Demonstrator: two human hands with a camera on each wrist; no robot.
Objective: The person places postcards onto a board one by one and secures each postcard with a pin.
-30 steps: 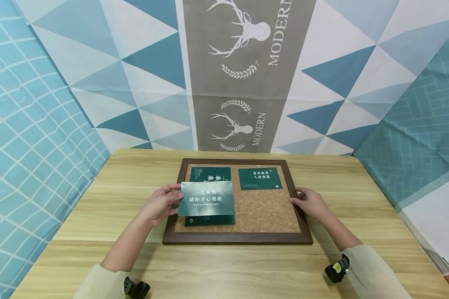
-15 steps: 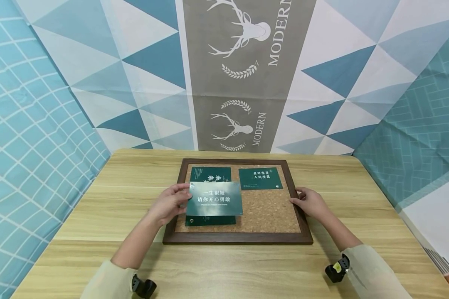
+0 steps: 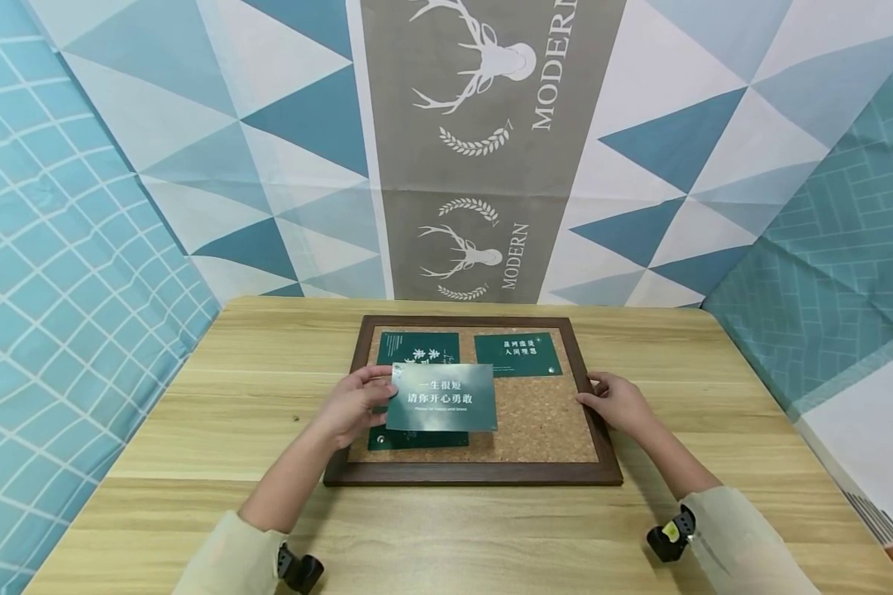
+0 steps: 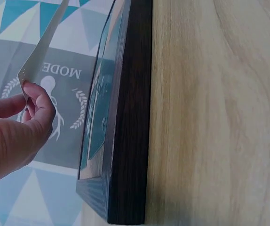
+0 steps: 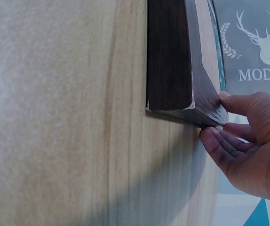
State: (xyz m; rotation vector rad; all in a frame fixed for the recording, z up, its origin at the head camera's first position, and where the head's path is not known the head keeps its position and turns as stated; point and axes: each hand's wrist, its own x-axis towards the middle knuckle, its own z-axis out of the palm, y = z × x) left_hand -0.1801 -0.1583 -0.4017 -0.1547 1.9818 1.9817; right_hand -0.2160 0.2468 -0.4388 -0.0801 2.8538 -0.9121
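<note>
A green card with white writing (image 3: 446,398) is pinched at its left edge between the thumb and fingers of my left hand (image 3: 353,405). In the left wrist view the card (image 4: 41,49) appears nearly edge-on, raised above the cork board. Below it lies the cork board (image 3: 543,421) in its dark brown wooden frame (image 3: 476,473). My right hand (image 3: 616,402) grips the frame's right side; in the right wrist view the thumb is on top and the fingers are at the outer side. A larger green card (image 3: 417,343) on the board's left half is partly hidden by the held one.
Another green card (image 3: 517,355) is fixed at the board's upper right, with small round pins at its corners. The board lies on a light wood table (image 3: 446,537). A patterned cloth (image 3: 305,165) hangs behind the table.
My left hand has moved steadily to the right with the card, from over the board's left part towards its middle. The right hand and the board have stayed put.
</note>
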